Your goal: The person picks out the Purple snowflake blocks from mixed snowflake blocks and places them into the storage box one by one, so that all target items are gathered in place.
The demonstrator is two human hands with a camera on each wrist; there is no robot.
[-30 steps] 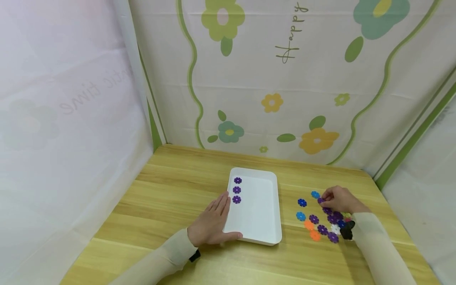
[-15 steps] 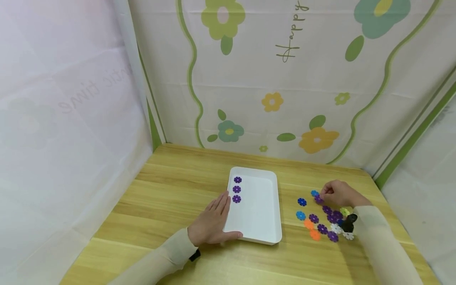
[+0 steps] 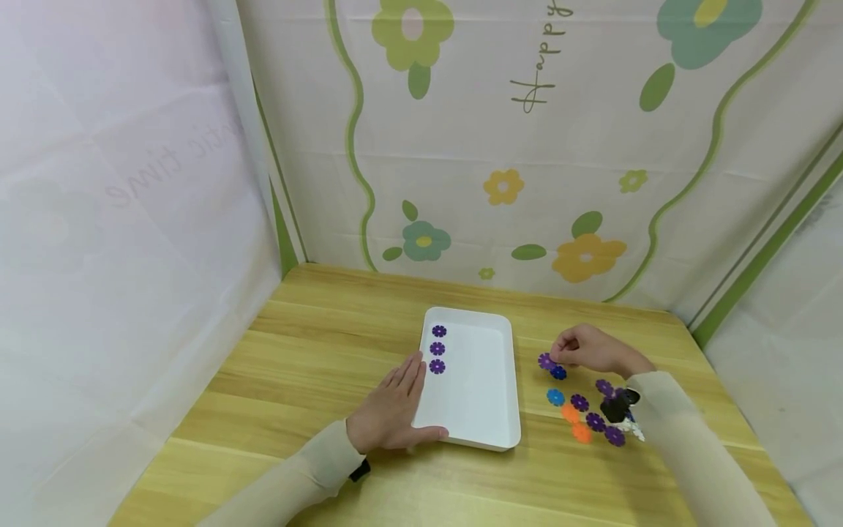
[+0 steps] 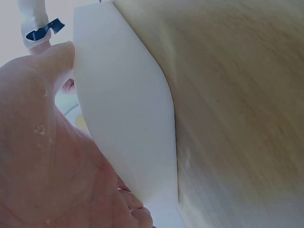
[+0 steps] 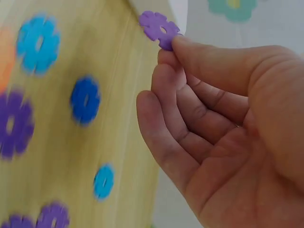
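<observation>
A purple snowflake disc [image 5: 156,27] is pinched between the thumb and forefinger of my right hand [image 3: 596,349], held above the table to the right of the tray. Just below it in the head view lies a dark blue disc [image 3: 558,372]. My left hand [image 3: 390,410] lies with straight fingers along the left side of the white tray [image 3: 512,395], its thumb at the near edge. Inside the tray, three purple discs [image 3: 437,349] form a column by the left wall. In the left wrist view, the palm sits against the tray's outer wall [image 4: 123,104].
Loose discs lie right of the tray: a light blue disc [image 3: 555,397], orange discs [image 3: 582,432], several purple ones [image 3: 596,421] and white ones, partly hidden by the black wrist camera [image 3: 619,405]. A printed cloth [image 3: 461,146] hangs behind the wooden table [image 3: 276,366].
My right hand has lifted the purple disc from the pile's far side and carried it left toward the tray. My left hand has stayed at the tray.
</observation>
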